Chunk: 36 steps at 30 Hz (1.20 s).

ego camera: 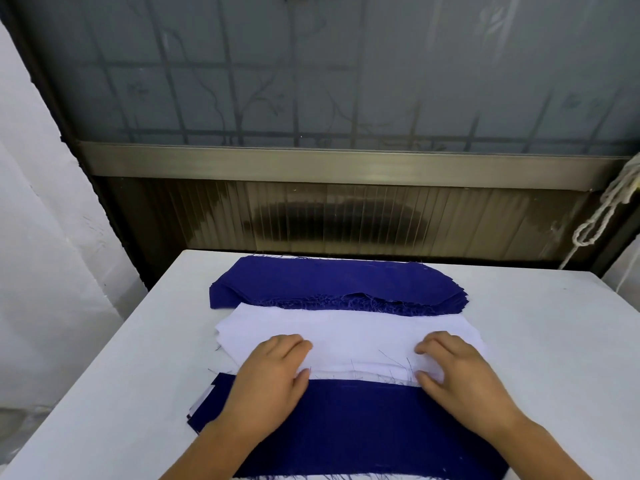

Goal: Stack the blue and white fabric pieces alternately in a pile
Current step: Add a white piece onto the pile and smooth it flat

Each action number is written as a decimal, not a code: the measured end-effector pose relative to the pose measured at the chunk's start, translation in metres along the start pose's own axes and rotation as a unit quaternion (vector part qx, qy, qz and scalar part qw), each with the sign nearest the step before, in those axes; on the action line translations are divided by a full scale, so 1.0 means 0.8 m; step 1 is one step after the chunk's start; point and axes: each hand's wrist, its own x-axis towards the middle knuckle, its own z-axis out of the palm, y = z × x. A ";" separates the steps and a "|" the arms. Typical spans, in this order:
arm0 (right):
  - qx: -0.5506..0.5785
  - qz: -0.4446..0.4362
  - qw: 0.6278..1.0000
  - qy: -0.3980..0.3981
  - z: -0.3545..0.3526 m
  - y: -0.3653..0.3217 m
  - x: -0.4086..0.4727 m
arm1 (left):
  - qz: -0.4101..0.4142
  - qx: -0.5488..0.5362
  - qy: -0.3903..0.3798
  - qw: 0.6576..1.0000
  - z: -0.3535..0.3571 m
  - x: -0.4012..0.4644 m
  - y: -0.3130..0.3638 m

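Three fabric piles lie on the white table (540,344). A stack of blue pieces (336,282) with frayed edges sits at the far side. In the middle lies a stack of white pieces (349,329). Nearest me is a pile topped by a blue piece (363,431), with white edges peeking out at its left and bottom. My left hand (273,372) and my right hand (457,372) both rest on the near edge of the white stack, fingers curled, thumbs pinching the top white piece's near edge.
A frosted window with a metal sill (346,164) stands behind the table. A white knotted rope (602,209) hangs at the right. A white wall (41,237) borders the left side. Bare table surface lies on both sides of the piles.
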 end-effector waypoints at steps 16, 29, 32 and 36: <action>0.001 -0.008 0.995 0.095 0.026 0.019 -0.006 | -0.001 -0.032 0.040 0.999 0.022 0.015 -0.008; 0.069 0.004 0.986 0.149 0.004 0.002 -0.012 | -0.029 -0.048 0.051 0.997 -0.012 0.012 -0.008; 0.085 0.001 0.986 0.142 -0.018 -0.013 -0.022 | -0.027 -0.074 0.016 0.997 -0.049 0.005 -0.010; 0.116 0.040 0.991 0.049 -0.048 -0.018 -0.046 | -0.048 -0.145 -0.111 0.982 -0.097 -0.008 -0.029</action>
